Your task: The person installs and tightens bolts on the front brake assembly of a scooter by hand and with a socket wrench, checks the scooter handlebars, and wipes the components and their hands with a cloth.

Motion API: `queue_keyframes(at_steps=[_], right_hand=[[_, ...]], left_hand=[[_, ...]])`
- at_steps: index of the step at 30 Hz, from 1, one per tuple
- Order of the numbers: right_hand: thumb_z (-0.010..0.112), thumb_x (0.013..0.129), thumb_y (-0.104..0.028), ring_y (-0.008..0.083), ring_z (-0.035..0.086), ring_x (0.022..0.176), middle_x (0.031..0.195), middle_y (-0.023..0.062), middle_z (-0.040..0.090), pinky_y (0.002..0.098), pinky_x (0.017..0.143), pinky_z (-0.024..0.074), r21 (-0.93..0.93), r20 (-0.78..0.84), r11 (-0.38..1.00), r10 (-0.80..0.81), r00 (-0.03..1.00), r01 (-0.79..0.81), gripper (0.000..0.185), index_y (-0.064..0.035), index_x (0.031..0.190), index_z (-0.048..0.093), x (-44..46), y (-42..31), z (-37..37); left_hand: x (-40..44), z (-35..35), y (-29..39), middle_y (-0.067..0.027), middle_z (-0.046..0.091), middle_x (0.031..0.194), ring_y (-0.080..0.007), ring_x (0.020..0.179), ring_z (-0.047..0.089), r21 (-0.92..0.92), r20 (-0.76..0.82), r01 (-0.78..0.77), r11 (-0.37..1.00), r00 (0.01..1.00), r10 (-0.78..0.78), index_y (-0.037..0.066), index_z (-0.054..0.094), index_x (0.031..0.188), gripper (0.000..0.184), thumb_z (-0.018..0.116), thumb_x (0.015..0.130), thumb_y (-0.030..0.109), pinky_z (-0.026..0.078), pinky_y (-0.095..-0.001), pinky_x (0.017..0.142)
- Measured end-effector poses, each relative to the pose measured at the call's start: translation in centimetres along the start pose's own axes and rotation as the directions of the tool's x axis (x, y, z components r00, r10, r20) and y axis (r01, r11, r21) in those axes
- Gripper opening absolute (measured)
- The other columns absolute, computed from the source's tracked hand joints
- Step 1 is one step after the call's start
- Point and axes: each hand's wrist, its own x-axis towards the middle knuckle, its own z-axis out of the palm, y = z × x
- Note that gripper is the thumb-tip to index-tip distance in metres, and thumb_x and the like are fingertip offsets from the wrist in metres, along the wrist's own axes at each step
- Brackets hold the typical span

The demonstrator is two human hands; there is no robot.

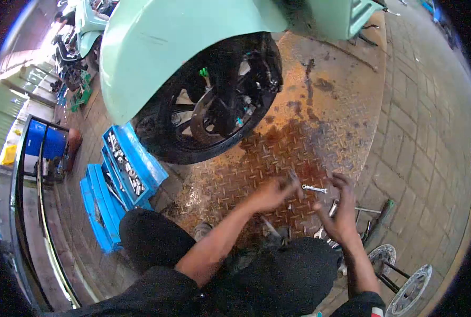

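My left hand [273, 194] reaches over the metal plate, its fingers smeared by motion, so what they hold, if anything, is unclear. To its right, my right hand [342, 214] has thumb and fingers spread apart with nothing in them. Between the two hands shows a small wrench [315, 188]; whether it touches the plate cannot be made out. Above them is the black front wheel [214, 105] of a mint-green scooter [156, 47], with a green-tipped part at its hub. More wrenches [318, 232] lie partly hidden beside my right hand.
The scooter stands on a rusty, stained tread plate [341, 116]. An open blue toolbox [145, 164] full of sockets and tools sits at the left. At the lower right are a green-handled tool [388, 207] and a stool-like metal object [412, 290]. Brick paving [420, 158] surrounds the plate.
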Motion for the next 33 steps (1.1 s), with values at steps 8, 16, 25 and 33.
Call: queue_keyframes(at_steps=[8,16,25,33], right_hand=[[0.047,0.091,-0.038,0.0248,0.048,0.115,0.124,0.0147,0.052,0.0376,0.099,0.0342,0.520,0.207,0.803,0.211,0.955,-0.290,0.051,0.0015,0.123,0.048,-3.6,3.2,2.0],[0.043,0.092,-0.048,0.0248,0.059,0.094,0.113,0.0146,0.058,0.0349,0.081,0.0478,0.908,-0.014,0.315,0.682,0.732,-0.276,0.055,-0.0010,0.120,0.051,-8.7,11.5,5.6],[0.053,0.091,-0.039,0.0069,0.049,0.065,0.081,0.0034,0.061,0.0191,0.056,0.0388,0.468,-0.289,0.838,0.444,0.848,-0.280,0.042,0.0007,0.104,0.058,-8.1,5.1,4.8],[0.044,0.094,-0.026,0.0209,0.047,0.064,0.069,0.0083,0.050,0.0349,0.061,0.0384,0.085,-0.271,0.953,0.302,0.914,-0.289,0.032,0.0012,0.078,0.051,-4.5,2.0,1.2]], left_hand=[[5.5,-0.1,7.4,0.0073,0.032,0.055,-0.0037,0.045,0.027,-0.733,-0.224,0.114,0.671,0.890,-0.396,0.012,0.058,0.086,0.039,0.054,0.087,0.051,0.021,-0.0212,0.041],[7.5,0.5,4.1,0.0043,0.036,0.065,-0.0059,0.048,0.029,-0.941,-0.174,0.003,0.339,0.853,-0.491,0.014,0.054,0.091,0.026,0.044,0.094,0.037,0.022,-0.0204,0.040],[8.9,-1.1,4.1,0.0076,0.034,0.059,-0.0065,0.047,0.030,-0.991,-0.087,-0.028,0.134,0.885,-0.458,0.018,0.041,0.088,0.015,0.039,0.096,0.031,0.023,-0.0208,0.040],[10.0,-2.6,3.3,0.0073,0.034,0.058,-0.0047,0.044,0.026,-0.993,-0.104,-0.069,0.098,0.898,-0.428,0.013,0.049,0.089,0.027,0.038,0.097,0.037,0.023,-0.0208,0.040]])
